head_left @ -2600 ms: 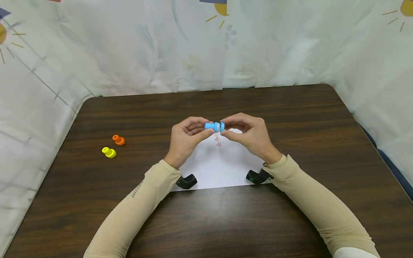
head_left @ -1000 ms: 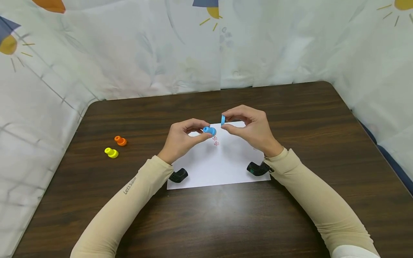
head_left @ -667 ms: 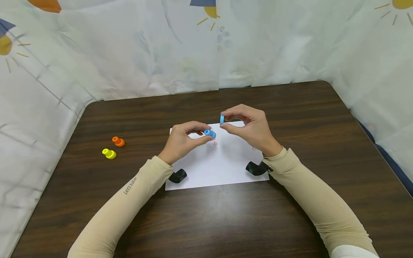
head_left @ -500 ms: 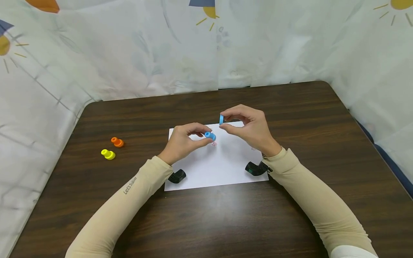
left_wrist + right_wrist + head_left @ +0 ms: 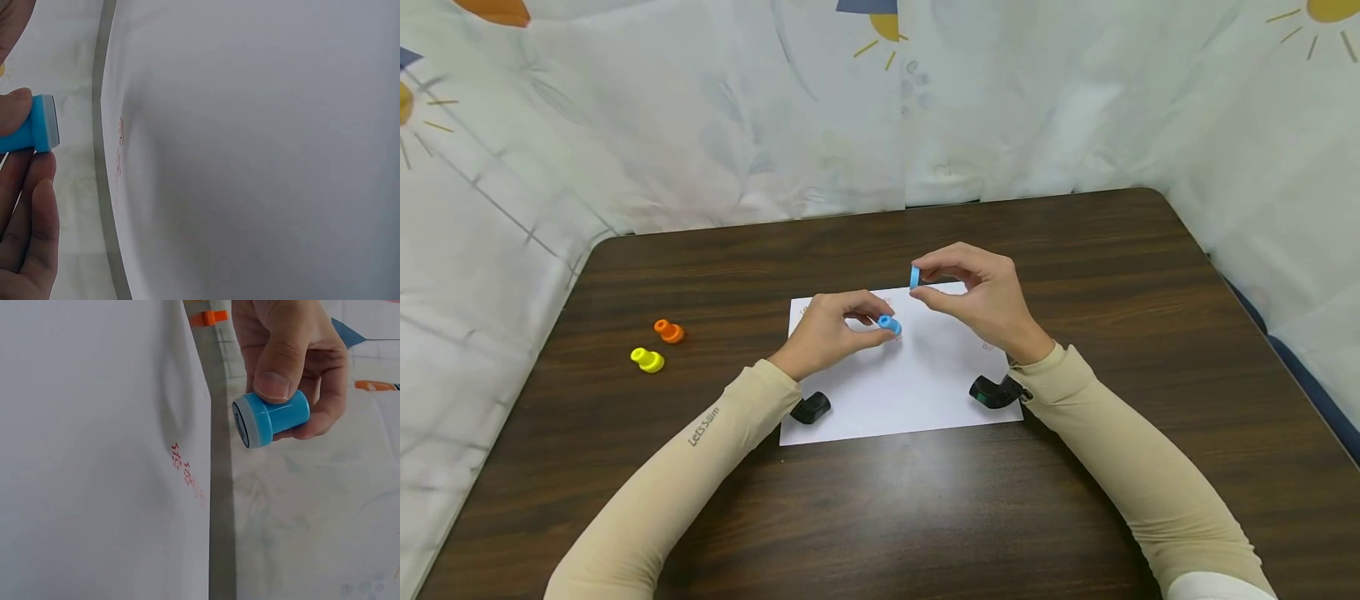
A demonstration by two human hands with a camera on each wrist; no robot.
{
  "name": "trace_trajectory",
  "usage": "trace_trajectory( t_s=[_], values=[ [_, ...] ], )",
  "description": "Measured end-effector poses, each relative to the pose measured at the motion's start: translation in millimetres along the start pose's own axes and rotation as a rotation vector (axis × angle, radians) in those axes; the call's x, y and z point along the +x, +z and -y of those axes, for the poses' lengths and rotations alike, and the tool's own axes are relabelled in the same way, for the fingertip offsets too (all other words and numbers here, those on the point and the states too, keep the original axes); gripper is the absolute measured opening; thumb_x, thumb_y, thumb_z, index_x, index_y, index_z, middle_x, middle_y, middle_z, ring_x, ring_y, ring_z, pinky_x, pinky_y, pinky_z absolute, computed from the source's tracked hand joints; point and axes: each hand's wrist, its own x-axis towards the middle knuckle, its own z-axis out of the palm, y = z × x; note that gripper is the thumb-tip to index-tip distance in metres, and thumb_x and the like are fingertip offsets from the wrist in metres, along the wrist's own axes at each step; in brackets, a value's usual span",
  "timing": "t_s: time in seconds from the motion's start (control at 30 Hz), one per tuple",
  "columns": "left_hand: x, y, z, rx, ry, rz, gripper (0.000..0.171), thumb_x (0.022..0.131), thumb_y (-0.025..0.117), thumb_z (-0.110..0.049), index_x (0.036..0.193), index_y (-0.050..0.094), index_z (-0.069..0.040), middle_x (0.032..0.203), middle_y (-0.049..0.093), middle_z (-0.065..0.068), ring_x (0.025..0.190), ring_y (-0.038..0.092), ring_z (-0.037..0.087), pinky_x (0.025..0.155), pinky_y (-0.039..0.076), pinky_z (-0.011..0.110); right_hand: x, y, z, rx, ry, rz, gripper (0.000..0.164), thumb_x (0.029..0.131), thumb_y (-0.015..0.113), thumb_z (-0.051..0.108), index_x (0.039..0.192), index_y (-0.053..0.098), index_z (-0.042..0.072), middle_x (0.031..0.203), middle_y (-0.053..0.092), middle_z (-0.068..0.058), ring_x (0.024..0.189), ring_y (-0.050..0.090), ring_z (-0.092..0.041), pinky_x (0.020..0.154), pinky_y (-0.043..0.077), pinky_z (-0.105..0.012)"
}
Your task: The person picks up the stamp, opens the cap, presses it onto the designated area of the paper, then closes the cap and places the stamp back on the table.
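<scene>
My left hand [image 5: 838, 329] pinches a small blue stamp [image 5: 890, 324] between thumb and fingers, just above a sheet of white paper [image 5: 917, 392]. Its cap is off; in the right wrist view the stamp's round face [image 5: 240, 425] shows, angled toward the sheet. Up and to the right, my right hand [image 5: 977, 292] holds the blue cap [image 5: 914, 277] on edge between thumb and fingertips, apart from the stamp. Red printed marks [image 5: 187, 472] dot the paper; the left hand and stamp cover some of them in the head view.
An orange stamp [image 5: 669, 332] and a yellow stamp [image 5: 647, 360] lie on the dark wooden table [image 5: 1075, 275], left of the paper. A patterned white curtain [image 5: 1037, 108] hangs behind the table. Black wrist cameras [image 5: 811, 408] sit over the paper's lower part.
Stamp and cap, together at first, have come apart. My left hand has lowered the stamp and tilted it toward the paper, while my right hand has lifted the cap slightly and stays nearly still.
</scene>
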Motion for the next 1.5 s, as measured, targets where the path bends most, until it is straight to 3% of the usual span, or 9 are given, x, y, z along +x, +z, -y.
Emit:
trace_trajectory(
  t_s=[0.2,0.43,0.67,0.8,1.1,1.37,1.5],
  values=[
    [2.8,0.5,1.9,0.028,-0.024,0.056,0.019,0.085,0.086,-0.015,0.102,0.078,-0.013,0.105,0.078,0.001,0.092,0.072,0.013,0.090,0.063,0.029,-0.6,0.2,-1.5,-0.008,0.008,0.004,0.033,0.078,0.081,-0.016,0.109,0.074,-0.008,0.103,0.075,0.002,0.090,0.072,-0.031,0.091,0.064,-0.031],
    [5.7,2.1,3.3,0.030,-0.042,0.110,0.016,0.087,0.084,-0.016,0.101,0.078,-0.014,0.103,0.077,0.001,0.091,0.070,0.014,0.091,0.062,0.032,-1.4,0.0,-2.1,-0.004,0.014,0.006,0.033,0.078,0.081,-0.015,0.109,0.074,-0.008,0.103,0.075,0.009,0.091,0.073,-0.020,0.090,0.064,-0.033],
    [7.4,2.9,2.7,0.051,-0.040,0.146,0.015,0.087,0.084,-0.017,0.101,0.078,-0.015,0.096,0.077,-0.001,0.089,0.070,0.013,0.091,0.062,0.031,-1.4,0.6,-2.9,0.004,0.016,-0.002,0.033,0.077,0.081,-0.016,0.108,0.074,-0.008,0.102,0.075,0.010,0.090,0.072,-0.032,0.090,0.064,-0.031],
    [7.7,3.0,1.0,0.074,-0.035,0.170,0.016,0.087,0.084,-0.017,0.101,0.077,-0.015,0.095,0.076,-0.002,0.089,0.069,0.012,0.091,0.062,0.031,-1.4,1.0,-2.9,0.004,0.017,-0.004,0.033,0.077,0.081,-0.016,0.108,0.074,-0.008,0.102,0.074,0.008,0.090,0.073,-0.021,0.089,0.064,-0.030],
    [8.9,4.4,-0.1,0.112,-0.058,0.209,0.022,0.085,0.086,-0.018,0.105,0.077,-0.015,0.096,0.077,-0.004,0.089,0.070,0.012,0.091,0.062,0.031,-0.3,1.4,-3.9,0.009,0.019,-0.004,0.033,0.077,0.081,-0.016,0.108,0.074,-0.008,0.102,0.074,0.010,0.090,0.073,-0.019,0.089,0.064,-0.030],
    [9.4,5.2,-0.6,0.119,-0.068,0.218,0.022,0.085,0.086,-0.020,0.105,0.077,-0.016,0.096,0.077,-0.004,0.090,0.070,0.012,0.089,0.061,0.031,-0.4,1.1,-4.4,0.012,0.035,-0.009,0.031,0.078,0.081,-0.015,0.108,0.074,-0.008,0.101,0.075,0.011,0.089,0.072,-0.033,0.089,0.064,-0.031],
    [10.0,6.7,1.1,0.123,-0.065,0.225,0.023,0.085,0.086,-0.019,0.106,0.076,-0.015,0.096,0.077,-0.004,0.090,0.070,0.011,0.089,0.061,0.031,-0.9,1.1,-4.7,0.011,0.041,-0.010,0.031,0.079,0.080,-0.015,0.108,0.074,-0.007,0.101,0.074,0.011,0.089,0.072,-0.032,0.090,0.064,-0.030]
  ],
)
